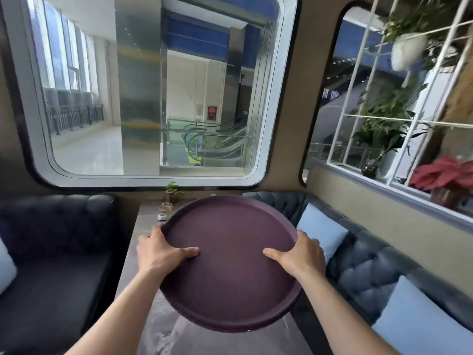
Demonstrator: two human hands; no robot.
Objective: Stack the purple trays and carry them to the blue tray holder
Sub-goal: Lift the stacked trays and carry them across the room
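You have the purple trays [230,272] gripped at both sides, raised above the table [153,336] and tipped so the near edge hangs lower than the far one. A second rim line along the near edge suggests one tray nested under another, though you cannot count them from here. Your left hand [161,252] clamps the left rim, thumb lying flat on the tray floor and fingers wrapped under out of sight. Your right hand [297,254] mirrors it on the right rim, thumb on top, fingers hidden below.

To carry this well, level the stack first: bring the near edge up until the surface sits flat, so the lower tray cannot slide out. Keep the thumbs pressing down and the fingers pulling up evenly, elbows in, and turn your body instead of twisting your wrists.

Beyond the trays, at the far end of the table, stand a small potted plant [172,189] and a glass [165,207]; lift clear of them. A dark sofa [56,226] lies left of the trays, another with pale cushions [320,231] to the right.

The blue tray holder is nowhere in view, so you must look round for it. Much of the table under the trays is covered.
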